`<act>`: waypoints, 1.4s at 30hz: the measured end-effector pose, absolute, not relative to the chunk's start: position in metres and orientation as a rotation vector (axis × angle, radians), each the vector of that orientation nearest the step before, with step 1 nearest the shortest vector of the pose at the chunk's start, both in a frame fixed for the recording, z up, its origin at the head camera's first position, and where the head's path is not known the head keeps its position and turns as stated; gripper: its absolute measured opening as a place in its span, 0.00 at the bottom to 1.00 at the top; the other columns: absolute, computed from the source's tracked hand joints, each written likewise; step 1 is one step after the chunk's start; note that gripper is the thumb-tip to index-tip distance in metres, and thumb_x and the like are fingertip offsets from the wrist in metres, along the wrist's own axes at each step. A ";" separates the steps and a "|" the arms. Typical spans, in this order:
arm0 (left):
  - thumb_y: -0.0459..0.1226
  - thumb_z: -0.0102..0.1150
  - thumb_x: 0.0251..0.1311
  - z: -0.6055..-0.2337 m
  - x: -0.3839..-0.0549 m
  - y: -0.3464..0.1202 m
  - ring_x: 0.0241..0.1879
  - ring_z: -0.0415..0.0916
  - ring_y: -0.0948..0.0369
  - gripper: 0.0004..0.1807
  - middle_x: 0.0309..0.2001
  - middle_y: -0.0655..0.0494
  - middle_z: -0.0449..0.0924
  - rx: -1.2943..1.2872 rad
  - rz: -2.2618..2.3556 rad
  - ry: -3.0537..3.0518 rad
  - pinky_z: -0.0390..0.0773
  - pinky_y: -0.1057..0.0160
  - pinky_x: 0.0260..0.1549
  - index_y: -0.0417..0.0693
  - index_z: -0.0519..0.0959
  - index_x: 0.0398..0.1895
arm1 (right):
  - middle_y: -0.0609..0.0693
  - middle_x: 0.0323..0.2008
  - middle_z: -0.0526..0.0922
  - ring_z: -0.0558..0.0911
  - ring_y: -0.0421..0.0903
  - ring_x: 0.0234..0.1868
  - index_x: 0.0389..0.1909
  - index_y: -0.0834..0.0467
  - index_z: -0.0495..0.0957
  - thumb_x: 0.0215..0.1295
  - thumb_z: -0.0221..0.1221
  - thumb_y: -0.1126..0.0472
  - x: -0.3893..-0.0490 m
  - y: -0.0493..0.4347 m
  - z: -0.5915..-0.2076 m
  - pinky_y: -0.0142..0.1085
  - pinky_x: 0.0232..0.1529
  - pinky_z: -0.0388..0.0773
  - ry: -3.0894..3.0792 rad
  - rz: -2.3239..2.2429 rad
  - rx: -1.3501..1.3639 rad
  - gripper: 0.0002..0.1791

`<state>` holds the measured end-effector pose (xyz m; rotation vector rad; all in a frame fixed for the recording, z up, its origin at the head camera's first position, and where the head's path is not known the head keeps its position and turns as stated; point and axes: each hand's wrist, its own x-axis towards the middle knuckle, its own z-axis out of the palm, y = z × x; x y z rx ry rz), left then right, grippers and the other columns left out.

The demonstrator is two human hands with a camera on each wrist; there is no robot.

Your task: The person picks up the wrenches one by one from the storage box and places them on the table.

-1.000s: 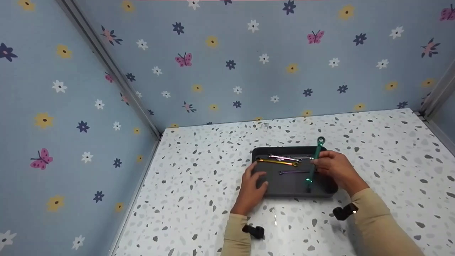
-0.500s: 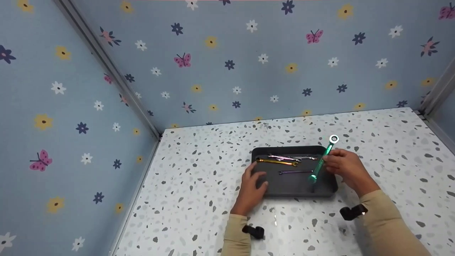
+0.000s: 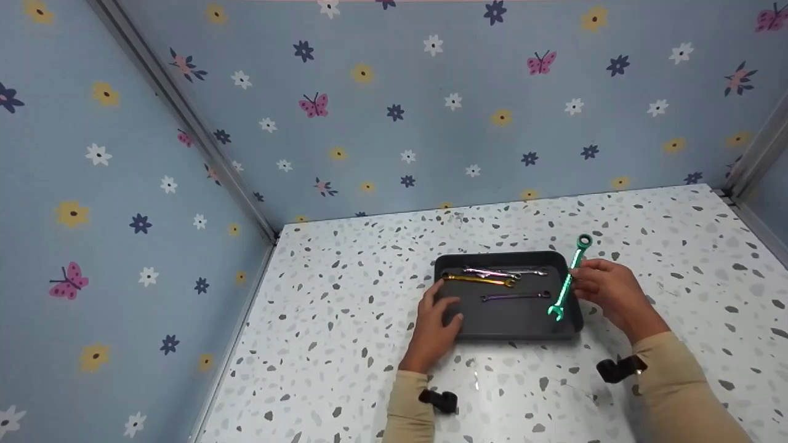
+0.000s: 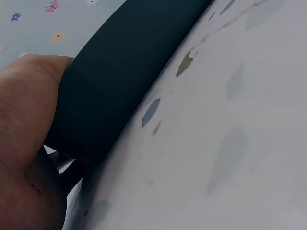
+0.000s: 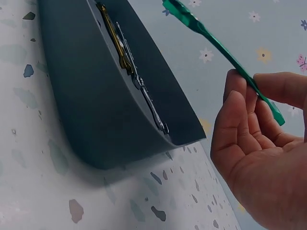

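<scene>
My right hand (image 3: 615, 292) pinches a green combination wrench (image 3: 569, 280) at mid-shaft, thumb on one side and fingers on the other. It is raised over the right end of a dark grey tray (image 3: 505, 326), ring end up and away, open end down. In the right wrist view the green wrench (image 5: 225, 52) slants well above the tray wall (image 5: 91, 105). My left hand (image 3: 434, 326) grips the tray's left end, fingers bent about the rim. Inside lie a gold wrench (image 3: 480, 280), a purple wrench (image 3: 516, 296) and overlapping silvery and pinkish wrenches (image 3: 492, 271).
The tray stands on a white speckled tabletop (image 3: 345, 295). Behind rises a blue wall panel (image 3: 431, 123) with flowers and butterflies, and another panel (image 3: 123, 246) is on the left. Black wrist cameras (image 3: 620, 369) are strapped over both sleeves.
My right hand has moved right with the green wrench, from over the tray's inside to its right edge. The purple wrench's right end now shows. My left hand stays in place.
</scene>
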<state>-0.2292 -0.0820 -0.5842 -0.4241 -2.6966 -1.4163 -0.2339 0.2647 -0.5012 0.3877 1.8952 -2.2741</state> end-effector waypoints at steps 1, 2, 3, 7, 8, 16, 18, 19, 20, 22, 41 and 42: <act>0.40 0.61 0.67 -0.584 -0.229 -0.082 0.76 0.47 0.54 0.18 0.78 0.56 0.51 -0.429 -1.413 -2.696 0.61 0.49 0.69 0.50 0.80 0.59 | 0.45 0.35 0.84 0.84 0.39 0.37 0.50 0.63 0.70 0.67 0.64 0.63 -0.234 0.266 -0.501 0.33 0.41 0.83 1.890 -2.276 0.398 0.17; 0.40 0.61 0.68 -0.585 -0.230 -0.082 0.76 0.47 0.54 0.18 0.78 0.56 0.51 -0.433 -1.407 -2.698 0.61 0.49 0.69 0.50 0.80 0.59 | 0.45 0.35 0.84 0.84 0.40 0.37 0.51 0.62 0.70 0.67 0.64 0.63 -0.233 0.267 -0.500 0.33 0.41 0.83 1.880 -2.282 0.404 0.17; 0.40 0.61 0.68 -0.585 -0.230 -0.082 0.76 0.47 0.54 0.18 0.78 0.56 0.51 -0.434 -1.404 -2.699 0.61 0.49 0.69 0.50 0.80 0.59 | 0.45 0.35 0.85 0.84 0.40 0.37 0.51 0.62 0.70 0.67 0.64 0.62 -0.233 0.268 -0.500 0.33 0.42 0.83 1.870 -2.288 0.412 0.17; 0.40 0.61 0.67 -0.586 -0.232 -0.082 0.76 0.47 0.54 0.18 0.78 0.56 0.52 -0.432 -1.393 -2.705 0.59 0.50 0.70 0.51 0.80 0.59 | 0.46 0.35 0.85 0.85 0.40 0.38 0.50 0.61 0.72 0.68 0.64 0.61 -0.232 0.273 -0.500 0.32 0.42 0.83 1.841 -2.315 0.414 0.15; 0.41 0.61 0.67 -0.586 -0.232 -0.082 0.76 0.47 0.54 0.18 0.78 0.56 0.52 -0.429 -1.391 -2.707 0.59 0.51 0.70 0.51 0.80 0.59 | 0.46 0.35 0.85 0.85 0.40 0.38 0.49 0.61 0.72 0.68 0.64 0.61 -0.231 0.274 -0.500 0.32 0.42 0.83 1.837 -2.321 0.412 0.15; 0.41 0.62 0.66 -0.585 -0.234 -0.082 0.76 0.48 0.54 0.18 0.78 0.56 0.51 -0.418 -1.398 -2.707 0.58 0.50 0.70 0.54 0.80 0.58 | 0.45 0.35 0.85 0.84 0.39 0.38 0.46 0.58 0.76 0.67 0.65 0.61 -0.232 0.280 -0.503 0.31 0.41 0.83 1.824 -2.318 0.457 0.11; 0.41 0.62 0.67 -0.585 -0.234 -0.082 0.76 0.48 0.55 0.18 0.78 0.56 0.51 -0.418 -1.400 -2.709 0.58 0.51 0.70 0.54 0.80 0.59 | 0.45 0.35 0.85 0.84 0.39 0.38 0.45 0.58 0.77 0.67 0.65 0.61 -0.231 0.281 -0.504 0.31 0.41 0.83 1.808 -2.325 0.458 0.10; 0.41 0.62 0.67 -0.586 -0.234 -0.082 0.76 0.48 0.55 0.18 0.78 0.56 0.51 -0.416 -1.402 -2.709 0.58 0.51 0.70 0.54 0.80 0.59 | 0.45 0.35 0.85 0.84 0.40 0.38 0.45 0.58 0.78 0.67 0.65 0.62 -0.231 0.282 -0.505 0.32 0.41 0.83 1.799 -2.330 0.457 0.09; 0.41 0.62 0.67 -0.586 -0.234 -0.082 0.76 0.48 0.55 0.18 0.78 0.56 0.51 -0.414 -1.403 -2.711 0.58 0.51 0.70 0.54 0.80 0.59 | 0.45 0.35 0.85 0.84 0.40 0.38 0.44 0.58 0.78 0.67 0.65 0.62 -0.231 0.283 -0.506 0.32 0.42 0.83 1.789 -2.335 0.457 0.09; 0.41 0.61 0.67 -0.587 -0.234 -0.082 0.76 0.47 0.55 0.18 0.78 0.56 0.51 -0.410 -1.409 -2.711 0.58 0.50 0.70 0.53 0.80 0.59 | 0.46 0.35 0.85 0.84 0.40 0.38 0.44 0.57 0.78 0.66 0.65 0.62 -0.230 0.284 -0.507 0.32 0.42 0.83 1.774 -2.344 0.458 0.08; 0.40 0.61 0.68 -0.586 -0.231 -0.081 0.76 0.47 0.55 0.17 0.78 0.57 0.52 -0.414 -1.416 -2.705 0.58 0.52 0.71 0.51 0.80 0.58 | 0.45 0.33 0.85 0.83 0.39 0.35 0.36 0.53 0.84 0.65 0.67 0.63 -0.223 0.299 -0.511 0.32 0.39 0.83 1.755 -2.354 0.547 0.02; 0.40 0.61 0.67 -0.586 -0.231 -0.081 0.76 0.47 0.55 0.17 0.78 0.57 0.52 -0.412 -1.418 -2.704 0.58 0.51 0.70 0.51 0.80 0.59 | 0.45 0.32 0.85 0.83 0.39 0.35 0.36 0.53 0.84 0.65 0.67 0.63 -0.222 0.300 -0.512 0.32 0.39 0.82 1.752 -2.353 0.559 0.02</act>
